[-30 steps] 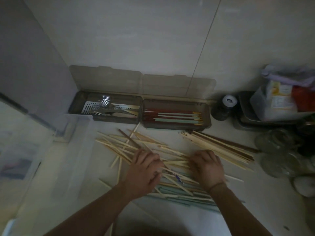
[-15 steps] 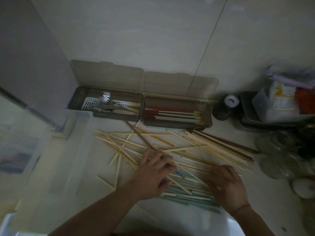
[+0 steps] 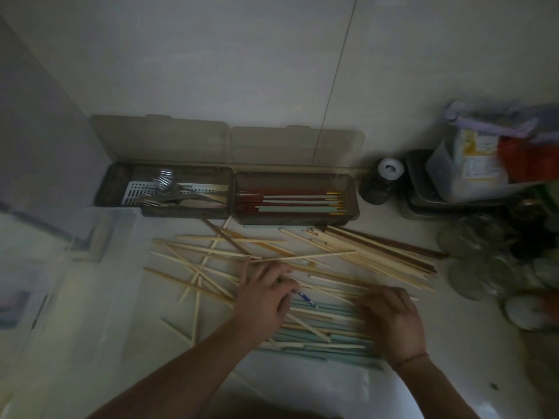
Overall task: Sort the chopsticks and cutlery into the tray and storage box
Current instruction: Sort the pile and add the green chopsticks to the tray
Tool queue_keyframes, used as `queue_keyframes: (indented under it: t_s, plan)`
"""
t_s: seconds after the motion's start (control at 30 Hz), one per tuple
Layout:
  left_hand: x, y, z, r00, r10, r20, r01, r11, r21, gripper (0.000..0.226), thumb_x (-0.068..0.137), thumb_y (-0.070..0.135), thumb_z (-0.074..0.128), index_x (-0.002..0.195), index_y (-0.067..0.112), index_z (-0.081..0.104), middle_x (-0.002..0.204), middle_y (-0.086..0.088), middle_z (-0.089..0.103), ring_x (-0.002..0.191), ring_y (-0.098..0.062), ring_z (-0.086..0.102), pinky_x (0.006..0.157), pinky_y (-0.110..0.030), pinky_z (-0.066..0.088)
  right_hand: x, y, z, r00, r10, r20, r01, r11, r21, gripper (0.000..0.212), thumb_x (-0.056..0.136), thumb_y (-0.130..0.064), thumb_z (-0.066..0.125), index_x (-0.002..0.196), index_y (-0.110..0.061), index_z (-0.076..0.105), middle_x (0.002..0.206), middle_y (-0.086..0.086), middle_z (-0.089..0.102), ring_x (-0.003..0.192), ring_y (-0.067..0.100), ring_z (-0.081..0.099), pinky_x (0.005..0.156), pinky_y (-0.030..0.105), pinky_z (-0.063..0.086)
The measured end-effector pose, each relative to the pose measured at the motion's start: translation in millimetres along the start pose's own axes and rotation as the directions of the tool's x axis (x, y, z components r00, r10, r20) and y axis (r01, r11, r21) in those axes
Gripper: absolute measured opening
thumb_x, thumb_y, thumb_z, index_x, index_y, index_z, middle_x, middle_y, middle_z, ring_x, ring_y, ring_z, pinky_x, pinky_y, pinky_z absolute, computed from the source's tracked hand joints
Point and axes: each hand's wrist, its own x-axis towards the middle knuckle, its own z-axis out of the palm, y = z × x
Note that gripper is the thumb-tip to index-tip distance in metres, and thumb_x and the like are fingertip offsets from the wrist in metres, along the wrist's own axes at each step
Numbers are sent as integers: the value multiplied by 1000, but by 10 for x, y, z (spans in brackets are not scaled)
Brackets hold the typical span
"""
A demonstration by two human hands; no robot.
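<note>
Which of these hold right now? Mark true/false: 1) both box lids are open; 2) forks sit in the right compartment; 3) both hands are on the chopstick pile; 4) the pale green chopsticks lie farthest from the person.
1) True: the two translucent brown lids stand open against the wall.
2) False: the metal forks lie in the left compartment; the right compartment holds red and green chopsticks.
3) True: left hand and right hand rest on the loose chopsticks.
4) False: the pale green chopsticks lie nearest the person.
</note>
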Motion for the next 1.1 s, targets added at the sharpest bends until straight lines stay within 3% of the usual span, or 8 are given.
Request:
queue_keyframes:
  t_s: [0.17,0.33,0.47,0.53,0.7,0.8,0.93,1.1]
  plan:
    - [-5,-82,-3,999,37,-14,-37,999,1,18,79,20,65,90,33,71,115,7,60,110,-19,52,107,-57,25,8,-45,-2,1000,28,-1,-28,999,-44,19,79,-26,55,79,-19,73,90,3,66,82,31,56,68,34,44]
    - [-25,-7,-51,979,-61,196,27,985,173,37,87,37,53,123,36,60,139,5,49,128,-28,41,107,-64,23,-4,-37,-34,995,-34,89,41,997,-69,26,83,-38,52,85,-25,74,93,1,64,84,28,52,67,34,46]
    - [-40,12,-52,967,-87,238,40,980,194,45,86,43,53,131,38,53,148,4,40,135,-29,32,110,-64,18,24,-115,-44,996,-13,88,26,989,-146,28,83,-41,50,81,-25,74,94,1,65,83,30,50,66,37,46]
    - [-52,3,-49,979,-54,198,23,988,156,42,83,42,59,124,37,58,145,4,43,132,-29,35,109,-63,19,-3,-182,-19,997,33,73,-20,985,-170,27,81,-39,50,78,-25,73,93,0,66,83,30,50,66,37,45]
    - [-68,-25,-26,991,8,130,-19,996,85,7,78,39,68,84,36,68,128,9,52,122,-27,46,106,-63,23,-46,-321,59,979,193,70,-175,964,-198,28,78,-39,45,76,-25,69,92,-3,64,87,27,47,67,35,38]
    - [-41,12,-33,991,-53,125,40,994,102,5,74,39,69,75,34,70,117,12,55,117,-26,46,106,-56,25,-46,-354,37,984,170,62,-153,965,-215,27,78,-38,45,78,-26,69,93,-1,63,87,28,47,67,35,37]
    - [-7,127,-65,990,-90,108,68,980,188,5,66,35,70,66,30,69,93,12,51,98,-21,44,87,-40,32,-86,-390,-2,994,80,78,-61,973,-224,24,75,-34,48,81,-28,71,94,1,64,86,31,50,67,36,37]
    - [-75,171,5,983,-109,147,69,965,252,17,59,28,77,70,30,63,92,9,55,95,-21,44,80,-38,29,-111,-453,33,993,97,75,-78,971,-226,24,72,-31,47,75,-26,71,93,2,65,85,32,50,66,36,39]
